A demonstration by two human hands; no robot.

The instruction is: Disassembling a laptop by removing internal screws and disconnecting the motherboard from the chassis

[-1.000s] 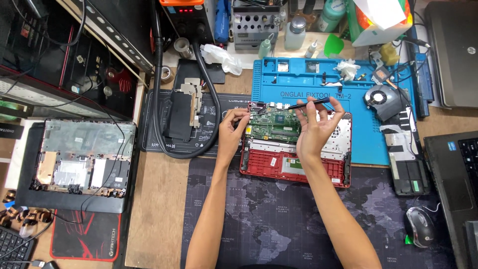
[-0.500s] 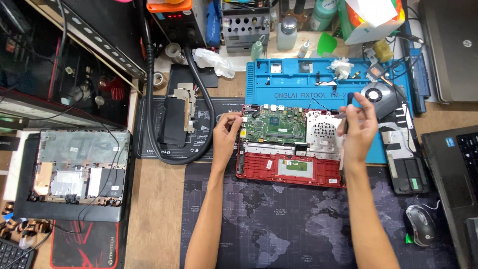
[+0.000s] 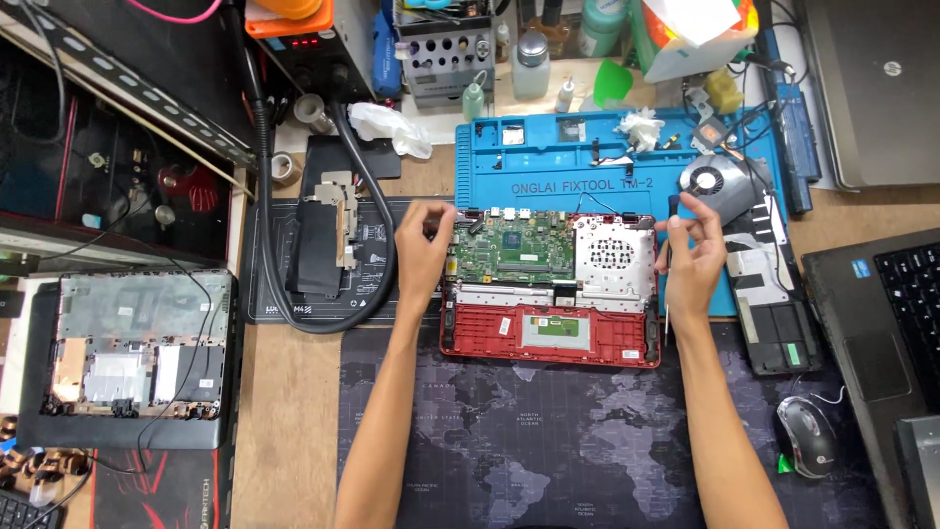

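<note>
An opened red laptop point(image 3: 550, 338) lies at the centre of the frame, its lower edge on a dark map-printed mat point(image 3: 548, 441) and its upper edge touching a blue repair mat point(image 3: 587, 162); inside it a green board point(image 3: 511, 250) sits left of a silver perforated plate point(image 3: 614, 263). The left hand point(image 3: 424, 257) rests at the laptop's left edge beside the board, fingers curled with the tips drawn together at the upper left corner; whether they pinch anything I cannot tell. The right hand point(image 3: 693, 263) hovers just past the laptop's right edge, thumb and fingers pinched around a thin dark screwdriver point(image 3: 670, 269) held nearly upright, its tip pointing down the frame.

Just right of that hand, at the blue mat's right edge, lies a round fan point(image 3: 720, 181); below it a black battery point(image 3: 774, 328). Left of centre a thick black hose point(image 3: 377, 225) loops around a black heatsink part point(image 3: 323, 235); at the far left a second stripped laptop shell point(image 3: 132, 358) lies on the tabletop point(image 3: 284, 411). A mouse point(image 3: 806, 436) sits at lower right, beside a black laptop point(image 3: 891, 323); a grey closed laptop point(image 3: 876, 88) fills the upper right corner.
</note>
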